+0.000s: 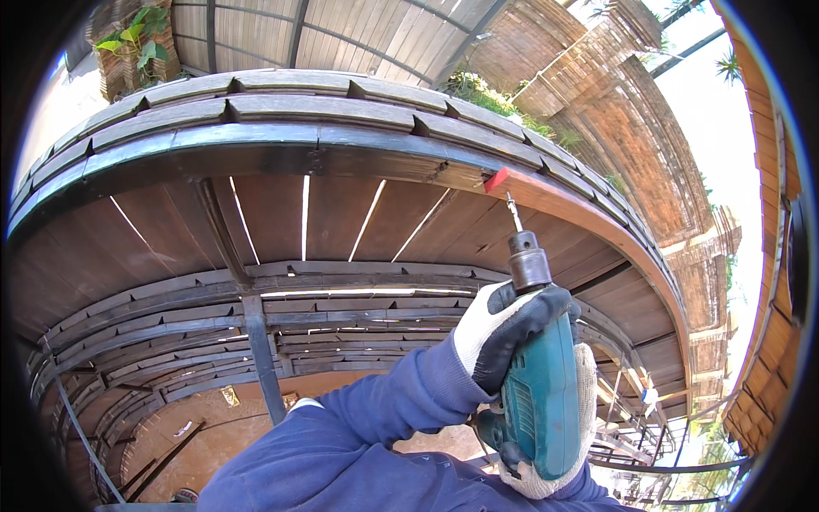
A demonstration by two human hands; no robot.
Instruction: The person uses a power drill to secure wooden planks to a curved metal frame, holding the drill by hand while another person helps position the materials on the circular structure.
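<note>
A teal electric drill (539,397) with a dark metal chuck (529,261) points upward in front of me. Its bit (514,212) ends close to the red-painted end (496,181) of a reddish-brown wooden beam (572,205); whether the two touch, I cannot tell. Just behind the chuck, my left hand (508,328), in a white and dark-coated glove, wraps around the drill's front. My right hand (533,482), in a similar glove, closes around the rear and handle, partly hidden by the drill body.
Overhead curves a dark beam (256,155) beneath stacked wooden slats (281,107), with brown boards (281,213) alongside. A dark metal post (263,358) stands left of my arm. Brown ground (171,435) shows far below, with loose dark bars (166,461) on it. Brick walls (640,136) rise at right.
</note>
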